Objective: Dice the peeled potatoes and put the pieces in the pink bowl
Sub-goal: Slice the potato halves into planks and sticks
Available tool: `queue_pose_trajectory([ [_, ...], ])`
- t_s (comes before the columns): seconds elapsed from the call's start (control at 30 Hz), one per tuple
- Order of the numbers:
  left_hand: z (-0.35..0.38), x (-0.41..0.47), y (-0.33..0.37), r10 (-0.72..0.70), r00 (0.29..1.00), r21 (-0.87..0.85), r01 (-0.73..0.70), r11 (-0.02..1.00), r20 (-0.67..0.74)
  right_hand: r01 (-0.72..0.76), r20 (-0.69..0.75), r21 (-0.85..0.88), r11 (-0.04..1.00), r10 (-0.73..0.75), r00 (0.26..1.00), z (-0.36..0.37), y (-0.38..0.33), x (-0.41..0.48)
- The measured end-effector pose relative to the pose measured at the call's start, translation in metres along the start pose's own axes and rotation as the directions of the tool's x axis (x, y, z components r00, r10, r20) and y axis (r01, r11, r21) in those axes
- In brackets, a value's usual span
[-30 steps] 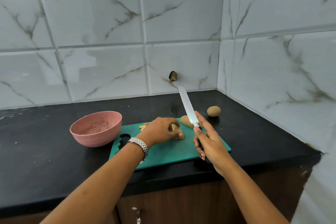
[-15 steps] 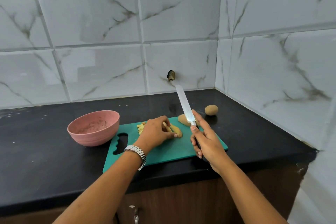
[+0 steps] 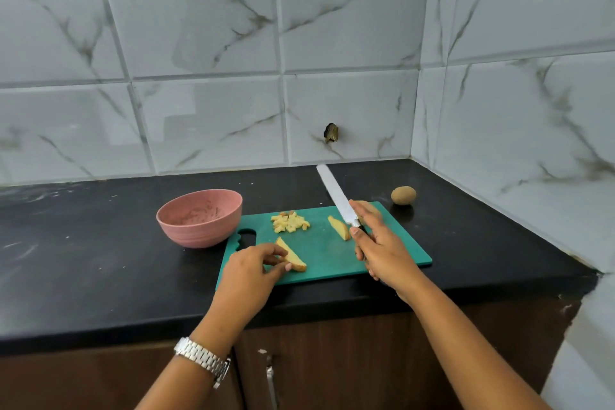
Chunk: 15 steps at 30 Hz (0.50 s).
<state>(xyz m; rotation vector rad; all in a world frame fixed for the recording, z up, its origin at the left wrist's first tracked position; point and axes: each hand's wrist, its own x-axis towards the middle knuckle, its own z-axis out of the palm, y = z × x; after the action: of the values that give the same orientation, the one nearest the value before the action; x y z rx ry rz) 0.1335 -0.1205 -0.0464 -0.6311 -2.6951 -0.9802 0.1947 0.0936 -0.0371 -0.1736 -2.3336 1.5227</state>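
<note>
A green cutting board (image 3: 326,256) lies on the black counter. My left hand (image 3: 253,271) pinches a potato wedge (image 3: 293,256) at the board's near left. A second wedge (image 3: 339,227) lies mid-board, just left of the knife. A small heap of diced potato (image 3: 290,222) sits at the board's far left. My right hand (image 3: 379,243) grips the knife (image 3: 334,195) by its handle, blade raised and pointing away over the board. The pink bowl (image 3: 199,217) stands left of the board, holding no pieces. A whole potato (image 3: 403,195) rests on the counter beyond the board's right corner.
Marble-tiled walls close the counter (image 3: 83,250) at the back and on the right, forming a corner. The counter's front edge runs below the board, with wooden cabinet doors (image 3: 319,363) under it. A wristwatch (image 3: 203,359) is on my left wrist.
My left hand drew one wedge from the board's middle to its near left. The diced heap and the second wedge are now uncovered. The knife stayed raised.
</note>
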Motion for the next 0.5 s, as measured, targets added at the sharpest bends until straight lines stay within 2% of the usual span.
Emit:
queue_pose_trajectory([
  [0.1,-0.003,-0.005,-0.004,-0.014,0.999,0.065,0.017,0.998,-0.035,0.051,0.1,-0.221,0.974,-0.029,0.995,0.007,-0.011,-0.013],
  [0.23,-0.004,-0.005,0.001,-0.102,0.995,0.208,0.097,0.973,0.011,0.137,0.212,-0.55,0.824,-0.021,0.977,0.02,-0.025,-0.034],
  [0.33,-0.001,-0.003,0.003,-0.122,0.991,0.256,0.103,0.961,0.057,0.169,0.207,-0.644,0.746,-0.043,0.977,0.025,-0.033,-0.05],
  [0.5,0.002,-0.002,-0.003,-0.107,0.994,0.249,0.097,0.964,0.027,0.178,0.178,-0.716,0.675,-0.071,0.982,0.036,-0.036,-0.066],
])
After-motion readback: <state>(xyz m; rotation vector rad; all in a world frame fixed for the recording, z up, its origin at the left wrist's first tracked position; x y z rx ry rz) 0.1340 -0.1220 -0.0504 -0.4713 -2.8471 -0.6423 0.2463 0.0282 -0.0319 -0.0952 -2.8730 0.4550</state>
